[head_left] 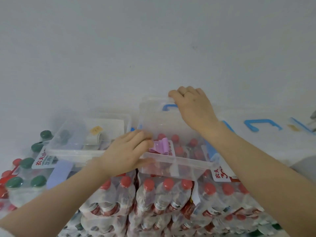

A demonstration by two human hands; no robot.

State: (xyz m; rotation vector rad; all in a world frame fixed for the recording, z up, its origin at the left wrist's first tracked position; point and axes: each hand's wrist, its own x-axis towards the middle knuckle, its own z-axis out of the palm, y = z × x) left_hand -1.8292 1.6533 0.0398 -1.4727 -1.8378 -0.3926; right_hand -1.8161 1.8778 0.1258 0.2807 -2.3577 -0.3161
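- Gripping the clear box [179,160] at two opposite points: the left hand [126,151] curls its fingers over the near-left corner of the rim, and the right hand [193,106] hooks its fingers over the far wall.
- Just under the right hand's fingers sits a blue latch [168,107]. Just beyond the left fingertips a pink folded piece [161,145] lies inside the box; whether the fingers pinch it I cannot tell.
- Below both hands the box rests on shrink-wrapped packs of red-capped bottles [153,194], which look like an uneven, slippery base.
- To do this well, lift or slide with both hands together and level, so the thin walls do not twist, and leave the latch free of the right fingers.
- Left of the left hand a second clear box [77,152] stands just beside, so mind its rim when moving.
- Further left of that hand are green-capped bottles [25,168].
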